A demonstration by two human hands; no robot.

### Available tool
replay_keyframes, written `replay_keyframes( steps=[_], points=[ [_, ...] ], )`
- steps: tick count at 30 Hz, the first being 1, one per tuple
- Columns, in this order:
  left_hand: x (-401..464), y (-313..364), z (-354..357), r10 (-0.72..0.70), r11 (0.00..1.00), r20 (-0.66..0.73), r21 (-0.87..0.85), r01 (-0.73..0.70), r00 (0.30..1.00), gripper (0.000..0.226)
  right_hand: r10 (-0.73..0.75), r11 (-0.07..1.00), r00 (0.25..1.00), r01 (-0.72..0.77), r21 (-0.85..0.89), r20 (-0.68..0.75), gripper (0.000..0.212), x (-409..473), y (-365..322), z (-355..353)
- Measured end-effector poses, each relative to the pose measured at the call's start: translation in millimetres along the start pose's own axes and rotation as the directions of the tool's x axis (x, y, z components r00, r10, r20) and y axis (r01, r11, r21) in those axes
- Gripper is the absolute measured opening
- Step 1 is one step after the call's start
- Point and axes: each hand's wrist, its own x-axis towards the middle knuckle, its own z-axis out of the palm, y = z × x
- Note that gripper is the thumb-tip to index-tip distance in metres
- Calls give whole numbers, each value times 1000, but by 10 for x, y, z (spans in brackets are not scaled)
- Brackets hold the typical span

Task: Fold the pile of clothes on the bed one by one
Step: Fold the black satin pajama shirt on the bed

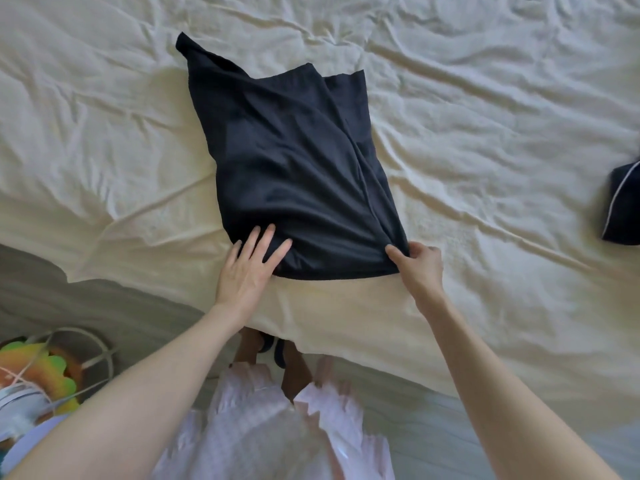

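a dark navy garment (291, 161) lies flat on the cream bed (485, 133), its near hem by both hands. the left hand (247, 268) rests on the hem's left corner, fingers spread. the right hand (420, 265) has its grip pinching the right corner.

Bare sheet (485, 133) around garment (287, 161); folded item (621, 206) far right
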Motion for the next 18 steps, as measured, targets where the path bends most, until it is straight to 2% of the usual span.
replay_keyframes(
  steps=[4, 7, 10, 12, 16, 18],
  points=[
    [-13, -17, -159, 49, 993, -113, -101, -61, 992, 69, 20, 998, 995, -26, 65, 101, 35, -48, -140, 41],
    [-139, -6, -318, 59, 984, -127, -162, -79, 990, 69, 111, 986, 984, -126, 105, 138, 27, -84, -210, 82],
    [-316, -7, -440, 9, 957, 16, -289, -4, 1000, 69, 239, 917, 942, -299, 264, 236, 19, -171, -197, 26],
    [-433, -61, -486, 3, 935, 157, -352, 53, 988, 68, 293, 877, 910, -378, 297, 293, 18, -292, -128, -57],
    [-612, -114, -652, 61, 863, 379, -484, 142, 923, 66, 386, 852, 848, -478, 211, 363, 18, -612, 99, -208],
    [-673, -154, -724, 109, 806, 429, -566, 173, 897, 63, 391, 864, 846, -473, 173, 362, 22, -754, 153, -259]
  ],
)
